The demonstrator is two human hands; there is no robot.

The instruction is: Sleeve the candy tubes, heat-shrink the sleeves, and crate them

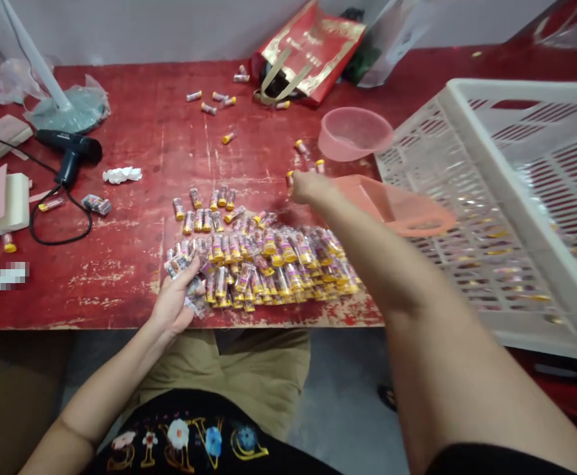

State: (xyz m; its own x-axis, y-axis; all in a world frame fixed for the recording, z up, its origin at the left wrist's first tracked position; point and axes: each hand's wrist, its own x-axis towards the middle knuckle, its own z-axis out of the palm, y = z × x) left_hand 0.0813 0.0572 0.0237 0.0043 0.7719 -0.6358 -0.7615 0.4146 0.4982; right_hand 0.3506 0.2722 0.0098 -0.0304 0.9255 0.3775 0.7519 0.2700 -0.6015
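Observation:
A pile of small clear tubes with yellow caps (268, 264) lies at the table's front edge, with several in loose rows behind it. At the pile's left end, my left hand (174, 300) is closed around small printed wrappers (178, 265), its thumb on top. Clear plastic film (196, 307) shows beside its fingers. My right hand (308, 187) reaches over the pile toward a few scattered tubes (302, 148). One yellow cap (289, 177) shows right at this hand. Its fingers are hidden and blurred, so I cannot see their grip.
A white crate (486, 165) with tubes inside stands at the right. A pink bowl (355, 135) and an orange plastic basket (397, 214) lie beside it. At the left are a hair dryer (70, 148) with its cord and an open notebook (1, 201). A red bag (312, 53) lies behind.

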